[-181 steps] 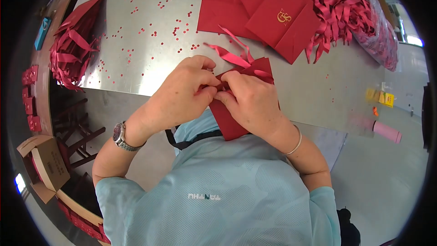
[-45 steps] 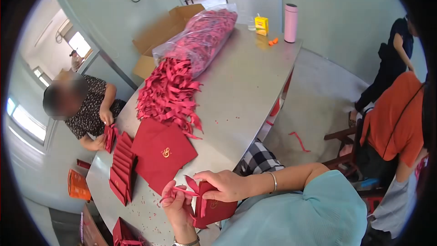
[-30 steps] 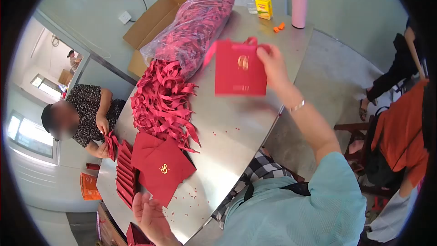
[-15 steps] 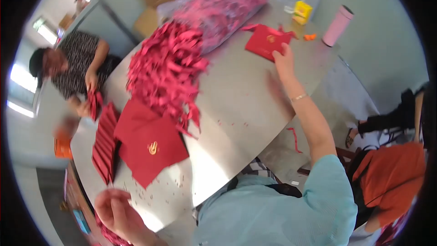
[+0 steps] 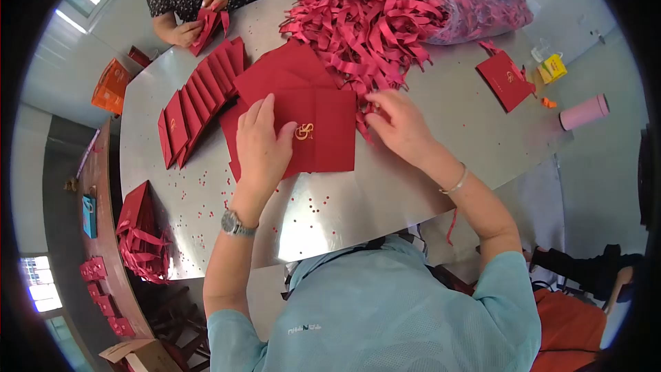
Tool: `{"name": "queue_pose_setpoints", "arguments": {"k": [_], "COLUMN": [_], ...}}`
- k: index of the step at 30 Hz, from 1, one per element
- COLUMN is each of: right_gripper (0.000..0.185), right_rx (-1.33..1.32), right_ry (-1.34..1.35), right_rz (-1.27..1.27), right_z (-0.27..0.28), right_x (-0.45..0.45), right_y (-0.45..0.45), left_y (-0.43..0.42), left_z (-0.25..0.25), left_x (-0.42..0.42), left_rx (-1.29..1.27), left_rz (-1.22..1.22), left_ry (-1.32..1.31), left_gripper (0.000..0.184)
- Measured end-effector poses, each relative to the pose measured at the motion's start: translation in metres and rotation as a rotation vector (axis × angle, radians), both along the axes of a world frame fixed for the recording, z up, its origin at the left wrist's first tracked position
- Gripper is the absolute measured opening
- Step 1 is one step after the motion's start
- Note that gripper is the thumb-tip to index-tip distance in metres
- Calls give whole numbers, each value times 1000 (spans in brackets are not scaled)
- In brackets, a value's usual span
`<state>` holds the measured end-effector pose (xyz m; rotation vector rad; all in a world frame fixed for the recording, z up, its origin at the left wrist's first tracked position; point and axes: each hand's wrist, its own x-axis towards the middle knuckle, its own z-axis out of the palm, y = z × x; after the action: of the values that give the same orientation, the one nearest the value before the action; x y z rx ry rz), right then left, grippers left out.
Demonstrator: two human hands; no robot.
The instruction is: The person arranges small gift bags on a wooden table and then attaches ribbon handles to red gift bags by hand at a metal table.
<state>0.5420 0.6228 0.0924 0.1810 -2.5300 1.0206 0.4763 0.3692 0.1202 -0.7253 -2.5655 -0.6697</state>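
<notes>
A flat red paper bag (image 5: 334, 148) with a gold emblem lies on a stack of other red bags (image 5: 289, 65). My left hand (image 5: 260, 139) rests over the bag's left part, fingers stretched out and thumb apart, beside the emblem. Just past the bag's right edge is my right hand (image 5: 403, 127), its thumb and forefinger apart at the ends of some red ribbons (image 5: 363, 124). Whether a fingertip touches a ribbon I cannot tell. The ribbons trail from a large loose heap (image 5: 368, 24) behind the bags.
Folded bags (image 5: 203, 89) stand fanned out at the left. A bag with ribbon (image 5: 506, 81) lies at the right, near a yellow box (image 5: 552, 69) and a pink bottle (image 5: 584, 112). Across the metal table (image 5: 441, 138), a co-worker's hands (image 5: 187, 33) hold a red bag.
My right hand has left the bag at the far right and come back to the middle. My left hand has moved onto the stacked bags. The view has turned.
</notes>
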Motion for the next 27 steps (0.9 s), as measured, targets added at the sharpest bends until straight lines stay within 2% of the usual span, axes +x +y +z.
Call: {"name": "queue_pose_setpoints", "arguments": {"k": [1, 2, 4, 5, 7, 11, 12, 13, 15, 18, 19, 21, 23, 24, 26, 27], "right_gripper": [40, 40, 53, 65, 66, 68, 66, 65, 56, 47, 35, 28, 22, 22, 18, 13], "right_rx": [103, 106, 358, 389, 402, 372, 347, 328, 284, 239, 23, 70, 299, 297, 398, 305], "right_ry": [155, 156, 156, 28, 61, 159, 145, 106, 0, 92, 102, 325, 261, 266, -28, 78], "right_rz": [23, 33, 2, 53, 25, -86, -86, -85, -62, 15, -11, -88, -113, -111, -119, -124], "right_z": [-1, 1, 8, 7, 9, 17, 15, 16, 15, 10, 12, 9, 6, 4, -4, -4], "right_x": [-11, -18, -29, -33, -31, -2, 8, 19, 39, 30, 11, -41, -80, -91, -106, -102], "right_y": [-10, -19, -36, -40, -47, -59, -61, -63, -65, -41, -33, -11, 0, 2, 5, 4], "left_y": [1, 1, -2, -4, -9, -16, -16, -15, -14, -13, -13, -13, -11, -11, -11, -12], "left_z": [-4, -7, -11, -13, -16, -19, -20, -25, -29, -33, -29, -16, 1, 6, 15, 21], "left_x": [-1, 1, 7, 10, 15, 27, 30, 34, 45, 53, 56, 61, 66, 68, 72, 74], "left_rx": [-23, -5, 34, 70, 88, 284, 358, 393, 338, 327, 291, 249, 71, 70, 11, -4], "left_rz": [72, 93, 115, 128, 137, 148, 149, 131, 121, 115, 104, 92, 35, 38, -25, -49], "left_ry": [-104, -146, -186, -225, -283, -399, -430, -347, -312, -342, -309, -273, -112, -107, -103, -114], "left_gripper": [54, 59, 59, 59, 58, 45, 41, 32, 30, 25, 24, 23, 21, 21, 21, 21]}}
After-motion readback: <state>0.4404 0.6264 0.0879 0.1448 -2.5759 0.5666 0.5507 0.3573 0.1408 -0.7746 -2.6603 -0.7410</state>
